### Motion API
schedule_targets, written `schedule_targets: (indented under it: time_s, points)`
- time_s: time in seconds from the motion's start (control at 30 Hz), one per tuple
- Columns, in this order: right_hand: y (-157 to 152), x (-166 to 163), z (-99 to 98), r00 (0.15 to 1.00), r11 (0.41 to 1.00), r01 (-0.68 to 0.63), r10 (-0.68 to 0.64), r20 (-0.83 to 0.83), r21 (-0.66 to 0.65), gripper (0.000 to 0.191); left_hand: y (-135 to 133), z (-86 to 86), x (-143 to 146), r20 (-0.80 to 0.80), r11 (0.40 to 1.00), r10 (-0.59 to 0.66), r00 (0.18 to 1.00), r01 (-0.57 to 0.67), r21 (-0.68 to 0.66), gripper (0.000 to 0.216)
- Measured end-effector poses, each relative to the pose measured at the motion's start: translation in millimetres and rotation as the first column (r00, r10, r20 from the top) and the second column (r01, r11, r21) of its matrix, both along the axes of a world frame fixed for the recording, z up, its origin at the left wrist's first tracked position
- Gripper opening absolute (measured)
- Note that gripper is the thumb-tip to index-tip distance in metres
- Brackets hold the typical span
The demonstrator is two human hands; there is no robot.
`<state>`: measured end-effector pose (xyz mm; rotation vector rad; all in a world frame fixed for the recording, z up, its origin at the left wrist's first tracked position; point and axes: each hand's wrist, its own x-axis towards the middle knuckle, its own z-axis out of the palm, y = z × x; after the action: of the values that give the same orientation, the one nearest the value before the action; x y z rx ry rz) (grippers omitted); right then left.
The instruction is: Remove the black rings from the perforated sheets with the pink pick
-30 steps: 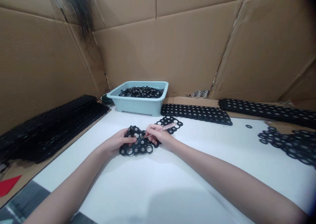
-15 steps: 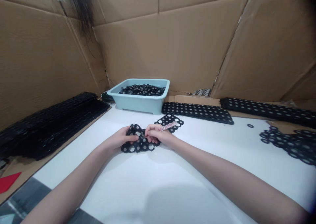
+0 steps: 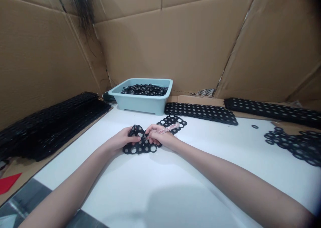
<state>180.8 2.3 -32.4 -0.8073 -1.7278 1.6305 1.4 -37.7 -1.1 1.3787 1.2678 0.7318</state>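
A black perforated sheet (image 3: 140, 148) full of round holes lies bunched on the white table (image 3: 175, 187). My left hand (image 3: 122, 141) grips its left side, fingers closed on it. My right hand (image 3: 160, 137) pinches a thin pink tool (image 3: 168, 129), whose metal tip points into the sheet between my two hands. Part of the same sheet (image 3: 173, 121) stretches out flat behind my right hand.
A pale blue tub (image 3: 141, 99) holds several black rings at the back. A stack of black sheets (image 3: 47, 124) lies left. Long perforated strips (image 3: 200, 111) (image 3: 271, 110) lie behind, loose black rings (image 3: 293, 146) at right. Cardboard walls (image 3: 175, 40) surround the table. A red scrap (image 3: 8, 182) lies at left front.
Both hands have stayed on the sheet with only small shifts; the tool tip has worked slightly within the sheet. The view has tilted down a little.
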Motion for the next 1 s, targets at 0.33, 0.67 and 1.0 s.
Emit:
schedule_targets:
  time_s: [0.33,0.67,1.0]
  points:
    - [-5,1,2.8,0.998,0.999,-0.01,0.008,0.063,0.042,0.016,1,-2.0,-1,0.011,1.0,-0.007,1.0,0.007,0.023,0.023]
    - [-21,-6,5.1,0.941,0.951,0.081,-0.171,0.291,0.297,0.009,0,-3.9,-1,0.063,0.999,0.035,0.997,-0.033,-0.034,0.018]
    - [-17,-1,1.0,0.949,0.97,0.016,-0.091,0.303,0.241,0.011,-3,0.8,-4,0.005,0.996,-0.086,0.996,0.086,-0.023,0.028]
